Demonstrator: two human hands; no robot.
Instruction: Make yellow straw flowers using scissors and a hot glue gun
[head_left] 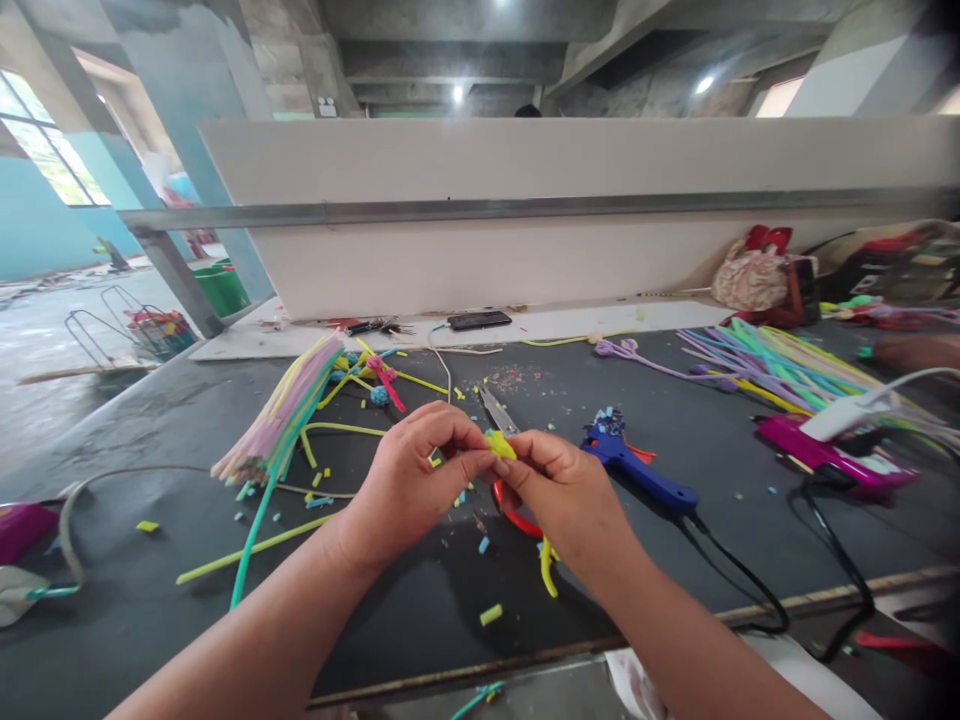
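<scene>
A small bunched yellow pipe cleaner piece (499, 446) is pinched at the fingertips between my left hand (424, 470) and my right hand (570, 490), above the dark table. Both hands are closed on it. Beneath them lie scissors (496, 410) with blades pointing away; my right hand partly hides their red handle. To the right of my right hand rests a blue hot glue gun (637, 470), its nozzle end covered by blue bits. A bent yellow pipe cleaner (548, 570) shows below my right hand. Cut yellow and blue bits are scattered around.
A bundle of pastel pipe cleaners (281, 410) lies at left, with another bundle (787, 365) at right. A magenta power strip (840, 455) with a white plug sits on the right. A phone (480, 320) lies near the white partition (480, 265). Another person's hand (919, 352) shows at far right.
</scene>
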